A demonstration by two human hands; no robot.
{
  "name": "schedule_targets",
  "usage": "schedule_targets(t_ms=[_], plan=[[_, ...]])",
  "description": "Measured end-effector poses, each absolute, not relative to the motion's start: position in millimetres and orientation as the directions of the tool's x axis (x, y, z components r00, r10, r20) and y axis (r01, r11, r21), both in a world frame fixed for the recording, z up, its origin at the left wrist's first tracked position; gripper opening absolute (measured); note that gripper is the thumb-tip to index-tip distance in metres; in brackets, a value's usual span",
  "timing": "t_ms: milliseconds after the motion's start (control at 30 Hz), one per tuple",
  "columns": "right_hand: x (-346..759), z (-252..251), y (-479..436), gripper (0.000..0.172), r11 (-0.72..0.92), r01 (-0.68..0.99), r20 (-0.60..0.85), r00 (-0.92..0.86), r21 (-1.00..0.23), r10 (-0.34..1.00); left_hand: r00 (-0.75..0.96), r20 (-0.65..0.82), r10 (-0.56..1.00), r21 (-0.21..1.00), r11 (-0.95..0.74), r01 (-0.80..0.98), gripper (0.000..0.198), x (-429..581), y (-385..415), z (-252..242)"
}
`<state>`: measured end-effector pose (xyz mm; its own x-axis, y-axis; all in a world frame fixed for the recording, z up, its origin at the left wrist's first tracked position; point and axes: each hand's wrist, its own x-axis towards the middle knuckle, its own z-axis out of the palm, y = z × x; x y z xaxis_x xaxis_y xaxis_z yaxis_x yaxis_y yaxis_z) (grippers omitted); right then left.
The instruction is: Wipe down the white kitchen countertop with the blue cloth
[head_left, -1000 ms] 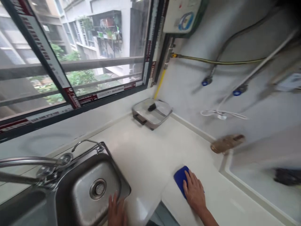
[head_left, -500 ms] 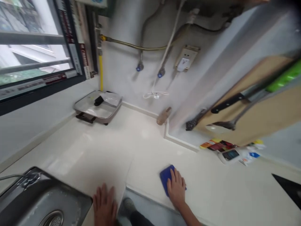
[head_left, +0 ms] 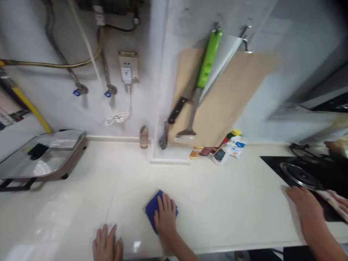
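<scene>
A blue cloth point(head_left: 151, 209) lies on the pale countertop point(head_left: 217, 203) near its front edge. My right hand point(head_left: 164, 216) rests flat on top of the cloth, fingers stretched out and pointing toward the wall. My left hand point(head_left: 106, 243) lies flat on the counter at the bottom edge of the view, left of the cloth, holding nothing. Its fingers are spread a little.
An electric pan with a glass lid point(head_left: 40, 156) stands at the left. A cutting board point(head_left: 231, 98), a knife point(head_left: 177, 109) and a green-handled tool point(head_left: 208, 61) hang on the wall. Small bottles and packets point(head_left: 223, 150) sit below. Another person's hand point(head_left: 304, 206) rests by the stove point(head_left: 301, 174) at the right.
The view has swung right, away from the sink and window. My right hand and the blue cloth have slid right along the counter, and the stove and another person's hand came into sight.
</scene>
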<state>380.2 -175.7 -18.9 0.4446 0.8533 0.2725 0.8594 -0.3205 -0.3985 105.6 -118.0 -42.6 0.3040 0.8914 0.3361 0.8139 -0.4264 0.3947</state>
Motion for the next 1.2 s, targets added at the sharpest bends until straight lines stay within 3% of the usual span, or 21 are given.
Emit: schedule_targets(t_ms=[267,500,600,833,1033,1200], plan=[[397,-10,-177,0.066,-0.182,0.829,0.256,0.360,-0.528,0.897,0.436,0.347,0.830,0.405,-0.552,0.729,0.049,255,-67,-27],[416,-4,-178,0.064,-0.048,0.848,0.340,0.263,-0.527,0.903,0.485,0.377,0.789,0.350,-0.606,0.715,0.052,273,-74,-34],[420,-8,-178,0.054,-0.032,0.858,0.406,0.274,-0.512,0.872,0.547,0.370,0.751,0.339,-0.657,0.673,0.046,268,-68,-43],[423,-36,-176,0.053,-0.331,0.751,0.454,0.625,-0.572,0.635,0.614,0.455,0.645,0.343,-0.763,0.547,0.042,274,-60,-50],[405,-38,-179,0.047,-0.417,0.670,0.372,0.712,-0.615,0.596,0.712,0.373,0.595,0.440,-0.789,0.429,0.036,268,-61,-38],[389,-44,-182,0.049,-0.486,0.494,0.303,0.855,-0.721,0.421,0.733,0.390,0.558,0.498,-0.797,0.342,0.041,267,-57,-44]])
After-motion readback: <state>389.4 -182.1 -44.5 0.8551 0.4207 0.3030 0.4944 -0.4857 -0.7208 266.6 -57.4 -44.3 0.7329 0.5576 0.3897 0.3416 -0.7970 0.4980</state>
